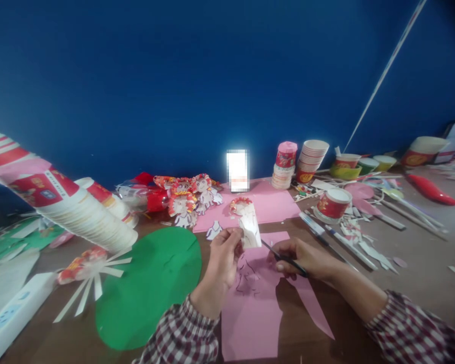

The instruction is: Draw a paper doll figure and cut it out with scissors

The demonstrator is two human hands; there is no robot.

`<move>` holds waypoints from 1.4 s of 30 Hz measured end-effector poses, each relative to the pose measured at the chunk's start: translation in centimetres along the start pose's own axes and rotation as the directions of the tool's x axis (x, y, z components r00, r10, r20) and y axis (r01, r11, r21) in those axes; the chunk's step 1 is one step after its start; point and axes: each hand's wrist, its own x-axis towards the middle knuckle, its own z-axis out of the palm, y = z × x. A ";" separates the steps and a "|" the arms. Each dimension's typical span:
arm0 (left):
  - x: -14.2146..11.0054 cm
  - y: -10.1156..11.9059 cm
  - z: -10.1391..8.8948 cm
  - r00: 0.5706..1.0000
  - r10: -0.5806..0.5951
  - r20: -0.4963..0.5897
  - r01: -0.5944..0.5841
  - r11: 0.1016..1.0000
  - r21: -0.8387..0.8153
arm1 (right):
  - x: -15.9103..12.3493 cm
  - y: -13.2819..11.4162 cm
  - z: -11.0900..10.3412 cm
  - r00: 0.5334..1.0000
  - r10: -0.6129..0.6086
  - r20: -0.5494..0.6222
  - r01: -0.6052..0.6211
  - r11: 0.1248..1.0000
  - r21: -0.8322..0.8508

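My left hand (223,258) pinches a white paper figure cut-out (249,226) with a red frilled top, held upright over a pink paper sheet (252,308). A dark line drawing (247,277) is on the pink sheet below it. My right hand (303,258) is closed round a thin dark pen (284,259) whose tip points toward the cut-out. Both forearms wear checked sleeves.
A green paper disc (151,285) lies left of my hands. A leaning stack of paper cups (76,207) is further left. Finished paper figures (189,197), a second pink sheet (269,202), cup stacks (311,159), bowls (349,167) and pens (326,232) crowd the back and right.
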 end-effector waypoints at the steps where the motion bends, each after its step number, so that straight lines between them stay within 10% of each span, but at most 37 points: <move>1: 0.0 0.0 0.0 1.000 -0.001 0.009 0.001 1.000 0.006 | 0.0 0.0 0.0 1.000 -0.003 0.006 0.003 1.000 0.006; 42: 0.4 -0.3 -0.5 0.993 -0.111 0.036 0.111 0.994 -0.022 | -0.1 0.4 -0.6 1.000 0.013 0.013 -0.012 0.997 -0.081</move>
